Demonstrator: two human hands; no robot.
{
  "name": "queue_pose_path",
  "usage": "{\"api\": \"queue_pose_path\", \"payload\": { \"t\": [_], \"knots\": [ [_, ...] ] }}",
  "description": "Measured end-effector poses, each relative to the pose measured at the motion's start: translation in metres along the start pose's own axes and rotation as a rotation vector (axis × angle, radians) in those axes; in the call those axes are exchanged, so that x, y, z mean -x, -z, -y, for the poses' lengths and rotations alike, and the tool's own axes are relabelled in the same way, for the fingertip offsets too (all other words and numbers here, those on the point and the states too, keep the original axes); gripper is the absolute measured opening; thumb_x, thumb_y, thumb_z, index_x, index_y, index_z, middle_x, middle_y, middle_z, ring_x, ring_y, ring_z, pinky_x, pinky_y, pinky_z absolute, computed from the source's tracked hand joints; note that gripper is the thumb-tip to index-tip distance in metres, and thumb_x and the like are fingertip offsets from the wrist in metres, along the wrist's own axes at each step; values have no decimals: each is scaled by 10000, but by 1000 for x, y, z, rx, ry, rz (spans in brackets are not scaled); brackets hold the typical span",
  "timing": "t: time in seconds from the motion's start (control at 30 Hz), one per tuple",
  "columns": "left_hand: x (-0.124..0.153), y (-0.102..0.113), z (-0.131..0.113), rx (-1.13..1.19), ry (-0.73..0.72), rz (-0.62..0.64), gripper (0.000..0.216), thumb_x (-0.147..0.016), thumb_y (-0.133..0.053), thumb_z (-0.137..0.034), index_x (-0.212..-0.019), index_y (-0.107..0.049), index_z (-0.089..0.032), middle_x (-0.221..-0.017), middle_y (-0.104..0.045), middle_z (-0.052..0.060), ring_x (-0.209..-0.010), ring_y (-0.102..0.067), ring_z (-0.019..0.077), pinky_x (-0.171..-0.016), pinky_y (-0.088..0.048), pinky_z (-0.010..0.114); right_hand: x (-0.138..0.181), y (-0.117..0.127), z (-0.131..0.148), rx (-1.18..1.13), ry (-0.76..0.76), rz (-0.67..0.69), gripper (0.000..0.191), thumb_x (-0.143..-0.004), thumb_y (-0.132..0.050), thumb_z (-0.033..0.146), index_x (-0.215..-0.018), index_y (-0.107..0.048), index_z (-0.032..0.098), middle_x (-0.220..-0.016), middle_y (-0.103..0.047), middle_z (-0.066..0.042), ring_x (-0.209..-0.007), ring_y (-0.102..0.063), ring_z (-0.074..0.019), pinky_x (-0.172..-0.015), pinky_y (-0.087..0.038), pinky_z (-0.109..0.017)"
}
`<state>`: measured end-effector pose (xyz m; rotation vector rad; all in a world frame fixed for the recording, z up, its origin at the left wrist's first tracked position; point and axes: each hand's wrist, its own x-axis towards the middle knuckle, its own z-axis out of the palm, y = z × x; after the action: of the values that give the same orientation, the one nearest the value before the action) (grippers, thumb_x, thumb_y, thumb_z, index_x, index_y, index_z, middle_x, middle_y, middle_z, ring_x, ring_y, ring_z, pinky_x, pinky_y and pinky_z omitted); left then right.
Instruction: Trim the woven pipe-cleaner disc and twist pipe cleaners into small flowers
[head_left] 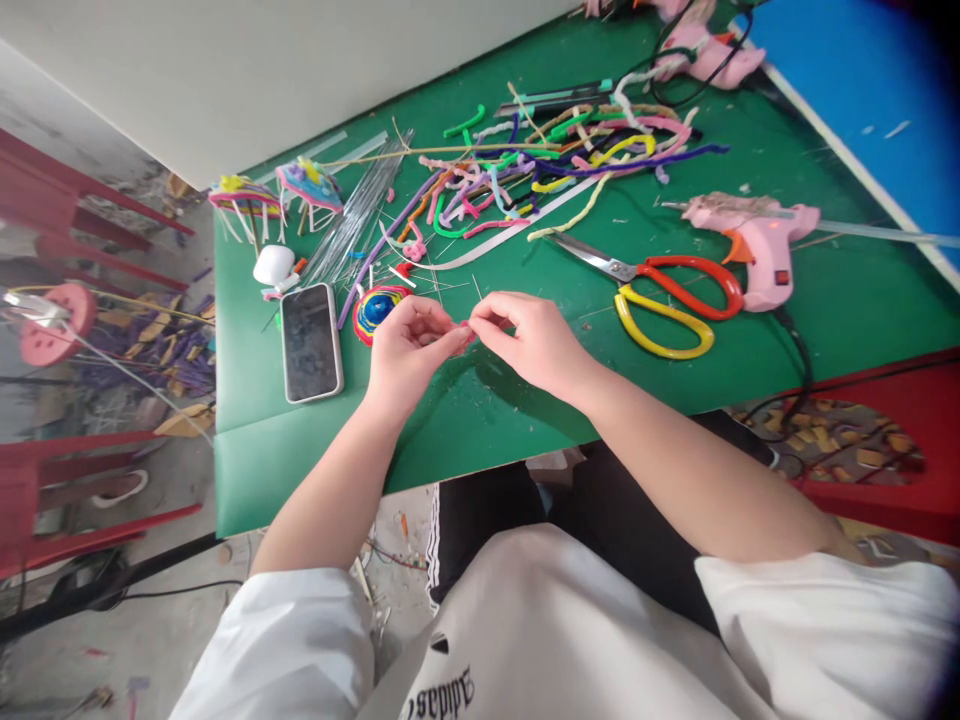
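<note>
My left hand (409, 350) and my right hand (538, 342) meet over the green table, fingertips almost touching. Between them they pinch a small red piece (466, 328), mostly covered by the fingers; it looks like a bit of pipe cleaner. Just behind my left hand lies a round coiled disc (373, 312) with red, yellow and blue rings, partly hidden by the hand. Thin wire pieces (477, 288) lie behind my fingertips. To the right rest scissors (679, 305) with one red and one yellow handle, blades parted.
Colourful pipe cleaners (525, 185) are heaped at the back, beside a bundle of thin wires (358, 215). A phone (312, 345), a white case (274, 264) and two fringed ornaments (309, 187) stand left. A pink glue gun (772, 240) lies right, its cord over the table edge.
</note>
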<state>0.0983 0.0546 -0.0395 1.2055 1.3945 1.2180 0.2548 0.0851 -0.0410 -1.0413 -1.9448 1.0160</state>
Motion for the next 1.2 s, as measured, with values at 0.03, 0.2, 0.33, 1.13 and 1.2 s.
{"api": "queue_pose_path", "payload": {
  "t": [0.03, 0.2, 0.33, 1.13, 1.2],
  "knots": [
    [0, 0, 0, 5, 6, 5, 272, -610, -774, -237, -733, -536, -188, -633, -613, -43, -557, -615, 89, -562, -546, 221, 0, 0, -1, -9, -16, 10, 163, -835, -504, 230, -707, -583, 168, -697, -594, -1, -642, -492, -106, -604, -359, -245],
    [-3, 3, 2, 34, 40, 78, 263, -658, -745, -246, -897, -647, -194, -674, -663, -16, -605, -640, 102, -608, -564, 236, -3, 6, -8, -130, -95, 116, 228, -857, -489, 327, -773, -621, 160, -680, -611, -4, -599, -497, -105, -571, -369, -250],
    [-4, 5, 4, 62, 81, 57, 167, -683, -729, -256, -826, -686, -181, -708, -685, 5, -639, -651, 106, -637, -570, 235, -5, 10, -10, -171, -86, 88, 241, -850, -510, 360, -843, -649, 163, -771, -660, -25, -667, -547, -123, -617, -403, -263],
    [-4, 4, 5, 38, 47, 96, 146, -702, -712, -274, -794, -666, -170, -717, -689, 15, -657, -667, 129, -656, -571, 267, -2, 5, -5, -190, -97, 86, 161, -792, -573, 308, -807, -647, 166, -779, -693, -28, -699, -610, -142, -657, -457, -278],
    [-3, 3, 5, 27, 39, 92, 137, -703, -709, -266, -795, -679, -170, -723, -695, 21, -672, -671, 136, -667, -571, 276, -2, 5, -5, -172, -105, 66, 148, -786, -584, 297, -797, -654, 167, -768, -697, -29, -689, -614, -144, -659, -463, -286]
  ]
}}
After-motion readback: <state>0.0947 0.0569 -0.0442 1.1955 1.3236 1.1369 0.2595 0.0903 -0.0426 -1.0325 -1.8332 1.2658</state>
